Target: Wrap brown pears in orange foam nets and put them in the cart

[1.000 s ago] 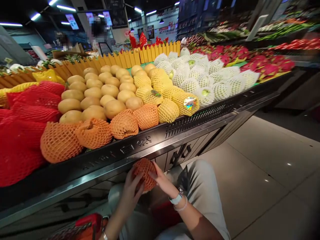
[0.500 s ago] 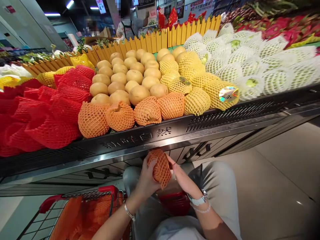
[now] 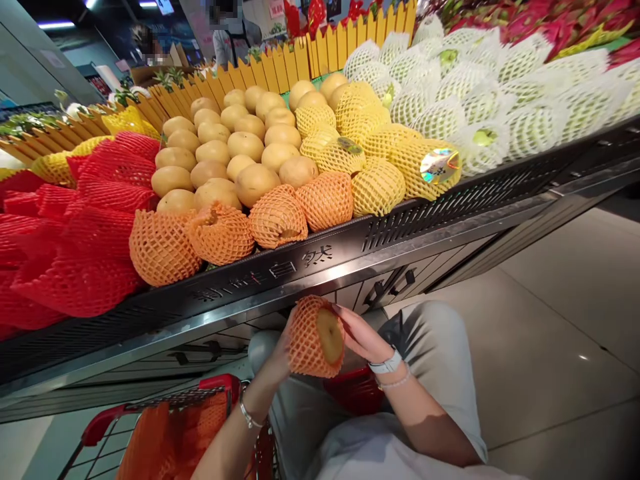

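Observation:
A round yellow-brown fruit (image 3: 331, 335) sits half inside an orange foam net sleeve (image 3: 306, 337), held below the display's front edge. My left hand (image 3: 278, 350) wraps the sleeve from behind, mostly hidden by it. My right hand (image 3: 361, 331) rests its fingers on the fruit's bare side. Above, on the black metal display shelf (image 3: 410, 217), several fruits in orange nets (image 3: 277, 217) line the front row, with bare yellow-brown fruits (image 3: 255, 183) behind them.
Red nets (image 3: 95, 220) pile at the left, yellow-netted fruits (image 3: 377, 187) and white-netted fruits (image 3: 480, 113) at the right. A red shopping cart (image 3: 175, 427) with orange nets stands below left. A yellow picket divider (image 3: 320, 53) backs the display; people stand beyond. Tiled floor (image 3: 560, 320) spreads right.
The netted fruit has been turned in my hands, so its bare end now shows at the sleeve's opening. The view has shifted down and left, bringing the cart into sight.

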`<state>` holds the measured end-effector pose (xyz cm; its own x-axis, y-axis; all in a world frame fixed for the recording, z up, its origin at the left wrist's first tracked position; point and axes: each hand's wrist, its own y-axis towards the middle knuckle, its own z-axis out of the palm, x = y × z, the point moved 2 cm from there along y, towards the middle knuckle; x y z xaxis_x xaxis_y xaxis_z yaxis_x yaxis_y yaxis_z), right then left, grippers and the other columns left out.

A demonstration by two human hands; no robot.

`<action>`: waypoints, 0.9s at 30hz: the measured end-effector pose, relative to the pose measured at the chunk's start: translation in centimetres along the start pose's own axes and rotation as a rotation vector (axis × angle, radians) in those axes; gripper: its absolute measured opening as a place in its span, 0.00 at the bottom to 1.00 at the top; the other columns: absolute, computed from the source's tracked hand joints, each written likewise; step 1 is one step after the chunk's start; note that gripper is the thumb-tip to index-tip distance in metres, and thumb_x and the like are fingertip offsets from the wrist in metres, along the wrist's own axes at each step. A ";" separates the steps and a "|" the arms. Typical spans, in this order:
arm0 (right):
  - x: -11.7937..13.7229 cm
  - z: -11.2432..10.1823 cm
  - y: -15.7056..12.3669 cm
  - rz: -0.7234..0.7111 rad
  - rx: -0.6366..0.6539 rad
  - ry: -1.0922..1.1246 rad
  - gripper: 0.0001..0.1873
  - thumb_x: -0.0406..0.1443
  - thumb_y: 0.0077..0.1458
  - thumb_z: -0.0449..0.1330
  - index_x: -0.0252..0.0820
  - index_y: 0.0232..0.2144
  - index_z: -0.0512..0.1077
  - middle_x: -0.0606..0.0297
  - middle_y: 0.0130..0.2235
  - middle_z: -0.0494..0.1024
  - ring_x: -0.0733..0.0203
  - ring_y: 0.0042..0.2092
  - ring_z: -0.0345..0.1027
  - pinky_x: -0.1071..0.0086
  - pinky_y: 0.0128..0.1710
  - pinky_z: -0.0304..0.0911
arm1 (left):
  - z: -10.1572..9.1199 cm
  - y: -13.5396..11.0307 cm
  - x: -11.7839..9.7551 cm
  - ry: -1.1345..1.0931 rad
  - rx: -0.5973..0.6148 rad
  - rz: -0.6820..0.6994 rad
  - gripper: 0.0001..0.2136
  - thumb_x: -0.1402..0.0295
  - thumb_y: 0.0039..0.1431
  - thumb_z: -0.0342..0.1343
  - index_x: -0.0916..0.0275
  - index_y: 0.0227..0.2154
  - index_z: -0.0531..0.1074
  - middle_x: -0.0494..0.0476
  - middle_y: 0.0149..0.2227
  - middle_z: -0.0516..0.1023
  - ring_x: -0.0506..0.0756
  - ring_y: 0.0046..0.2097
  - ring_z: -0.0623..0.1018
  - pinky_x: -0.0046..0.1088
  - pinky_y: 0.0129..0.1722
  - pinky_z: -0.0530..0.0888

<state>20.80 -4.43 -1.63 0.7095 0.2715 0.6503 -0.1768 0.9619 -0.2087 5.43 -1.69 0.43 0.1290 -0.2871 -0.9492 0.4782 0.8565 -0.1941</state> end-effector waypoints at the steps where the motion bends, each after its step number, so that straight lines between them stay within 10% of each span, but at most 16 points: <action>1: 0.1 0.0 0.1 -0.014 -0.002 0.007 0.15 0.45 0.47 0.67 0.43 0.34 0.74 0.69 0.30 0.75 0.67 0.32 0.69 0.75 0.33 0.65 | -0.1 -0.2 -0.2 -0.013 0.009 -0.009 0.32 0.55 0.43 0.66 0.55 0.53 0.67 0.61 0.54 0.73 0.64 0.56 0.71 0.44 0.55 0.69; 11: 1.9 -1.5 0.7 -0.196 -0.059 -0.173 0.21 0.37 0.44 0.69 0.45 0.42 0.72 0.70 0.31 0.74 0.68 0.33 0.67 0.73 0.37 0.64 | -0.6 0.3 -0.7 0.252 0.104 0.102 0.35 0.63 0.40 0.66 0.54 0.55 0.62 0.59 0.59 0.67 0.65 0.60 0.67 0.46 0.60 0.63; 17: 1.2 -0.8 0.9 -0.158 0.024 -0.253 0.24 0.52 0.56 0.56 0.47 0.49 0.71 0.60 0.53 0.73 0.57 0.53 0.66 0.62 0.55 0.60 | -0.2 -0.1 -0.1 0.397 0.167 0.116 0.36 0.79 0.38 0.57 0.58 0.56 0.62 0.62 0.61 0.62 0.64 0.63 0.63 0.47 0.62 0.59; 20: 0.1 -0.9 1.1 0.028 0.054 -0.203 0.22 0.53 0.52 0.59 0.44 0.40 0.76 0.59 0.43 0.79 0.56 0.45 0.72 0.62 0.49 0.64 | 0.1 -0.3 0.1 0.385 0.230 0.102 0.38 0.83 0.35 0.55 0.59 0.55 0.62 0.63 0.61 0.62 0.64 0.62 0.63 0.47 0.62 0.59; 27: -0.2 -1.1 1.3 -0.066 -0.040 -0.200 0.13 0.45 0.49 0.64 0.45 0.34 0.73 0.67 0.34 0.76 0.62 0.36 0.71 0.68 0.41 0.65 | -0.2 -0.1 0.0 0.343 0.225 0.079 0.37 0.83 0.36 0.55 0.60 0.55 0.62 0.63 0.59 0.65 0.63 0.61 0.65 0.45 0.61 0.60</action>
<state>21.16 -3.30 -2.86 0.5685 0.2134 0.7945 -0.1046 0.9767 -0.1875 5.24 -1.72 0.44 -0.1059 -0.0323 -0.9939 0.6612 0.7442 -0.0946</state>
